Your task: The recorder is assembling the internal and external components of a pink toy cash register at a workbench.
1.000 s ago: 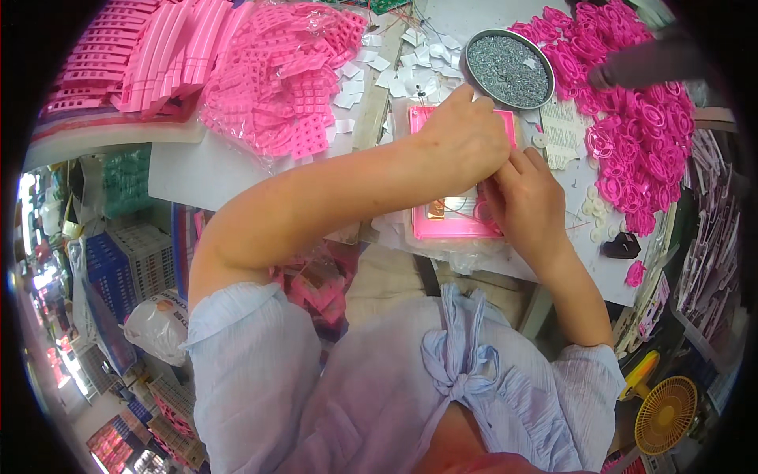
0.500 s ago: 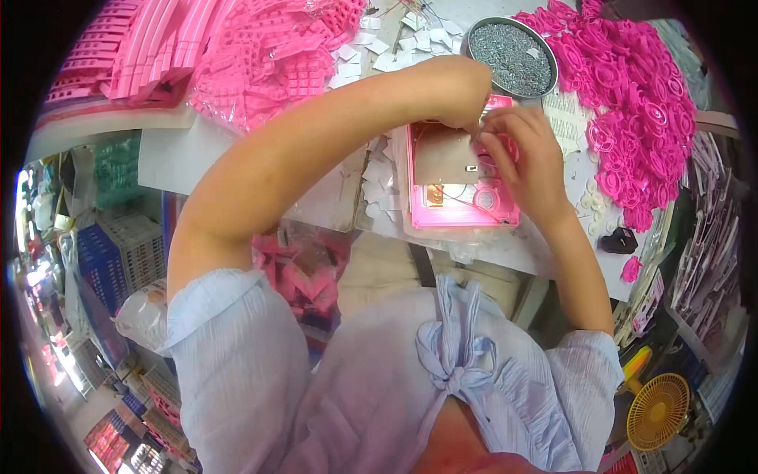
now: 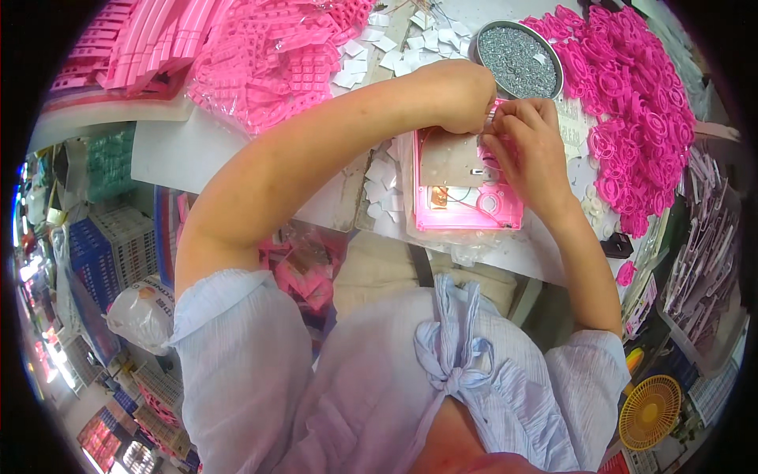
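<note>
A shallow pink plastic case (image 3: pixel 466 219) lies open on the table in front of me. Over its upper part sits a flat grey-brown board (image 3: pixel 448 163), with thin wires and a small copper-coloured piece (image 3: pixel 438 197) below it. My left hand (image 3: pixel 462 96) is curled over the case's far edge, its fingertips mostly hidden behind the hand. At the case's right side, my right hand (image 3: pixel 535 146) bends its fingers and thumb towards the left fingertips. Both hands are closed at one spot near the board's upper right corner; what they pinch is too small to make out.
A round tin of small metal screws (image 3: pixel 517 63) stands beyond my hands. Pink ring-shaped parts (image 3: pixel 632 118) are heaped on the right, pink keypad pieces (image 3: pixel 276 75) on the left. White squares (image 3: pixel 383 178) lie beside the case. A yellow fan (image 3: pixel 650 412) is at the lower right.
The view has shifted slightly. My right fingers have moved a little up along the case's right side and are more bent; my left hand stays curled at the far edge.
</note>
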`<state>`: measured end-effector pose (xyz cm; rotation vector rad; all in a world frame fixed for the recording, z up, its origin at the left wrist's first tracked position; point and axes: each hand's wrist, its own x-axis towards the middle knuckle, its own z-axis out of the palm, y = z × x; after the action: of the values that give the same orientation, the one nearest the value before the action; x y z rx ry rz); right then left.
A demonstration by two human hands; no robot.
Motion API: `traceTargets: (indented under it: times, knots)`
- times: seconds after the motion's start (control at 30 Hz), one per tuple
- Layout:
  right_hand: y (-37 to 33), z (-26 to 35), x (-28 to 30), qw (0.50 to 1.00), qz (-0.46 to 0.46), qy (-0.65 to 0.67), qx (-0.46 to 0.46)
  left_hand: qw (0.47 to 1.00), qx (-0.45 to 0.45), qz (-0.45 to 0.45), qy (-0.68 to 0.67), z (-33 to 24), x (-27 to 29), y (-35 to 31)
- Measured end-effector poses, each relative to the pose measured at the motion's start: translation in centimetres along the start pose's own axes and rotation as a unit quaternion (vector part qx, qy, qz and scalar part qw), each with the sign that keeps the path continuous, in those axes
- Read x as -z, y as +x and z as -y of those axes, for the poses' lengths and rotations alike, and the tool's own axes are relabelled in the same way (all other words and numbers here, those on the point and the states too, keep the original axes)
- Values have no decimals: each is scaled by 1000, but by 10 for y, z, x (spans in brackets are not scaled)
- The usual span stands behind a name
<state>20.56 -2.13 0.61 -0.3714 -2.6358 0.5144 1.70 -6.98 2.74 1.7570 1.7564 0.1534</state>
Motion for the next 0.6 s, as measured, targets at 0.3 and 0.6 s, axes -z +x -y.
traceTargets:
  times: [0.3,0.6]
  knots:
    - [-14,14,18,998,48,6,38,1000,-3,-7,0,-1,0,-5]
    - [0,-13,33,985,115,127,-10,1000,-15,-13,2,-4,4,-5]
